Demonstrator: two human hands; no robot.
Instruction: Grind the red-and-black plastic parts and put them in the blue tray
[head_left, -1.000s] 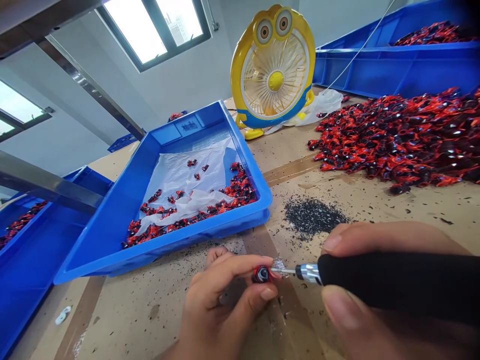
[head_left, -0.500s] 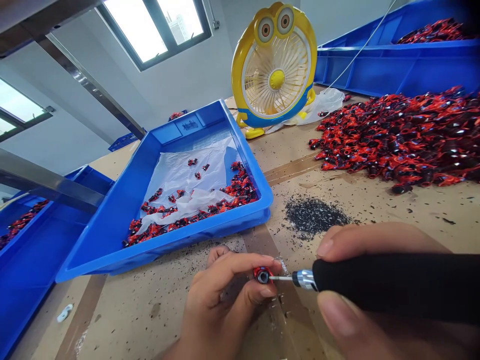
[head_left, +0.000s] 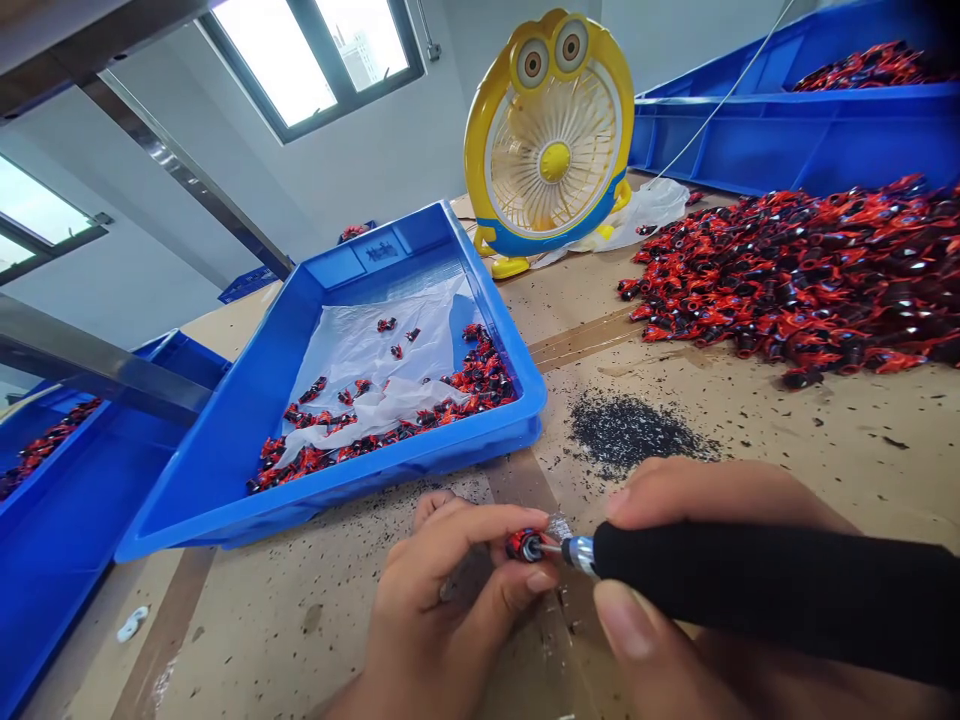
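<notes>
Between thumb and forefinger, my left hand (head_left: 457, 590) pinches a small red and black ring-shaped plastic part (head_left: 523, 545), its round opening facing me. My right hand (head_left: 705, 560) grips a thick black-handled rotary tool (head_left: 757, 580) with a silver collar (head_left: 579, 554) and a thin metal bit. The bit's tip is at the opening of the part; whether it touches the inner wall I cannot tell. Just beyond my right hand, a heap of fine black shavings (head_left: 630, 432) lies on the cardboard-covered table (head_left: 285, 600).
A blue tray (head_left: 337, 480) with a plastic sheet and several red and black parts stands left of centre. Behind is a yellow fan (head_left: 555, 160). A large pile of similar parts (head_left: 810, 280) lies right, before blue crates (head_left: 795, 135). A small white object (head_left: 132, 625) is at lower left.
My right hand has moved left with the tool, bringing its bit into the opening of the part. The part has turned slightly in my left hand, which stays in place.
</notes>
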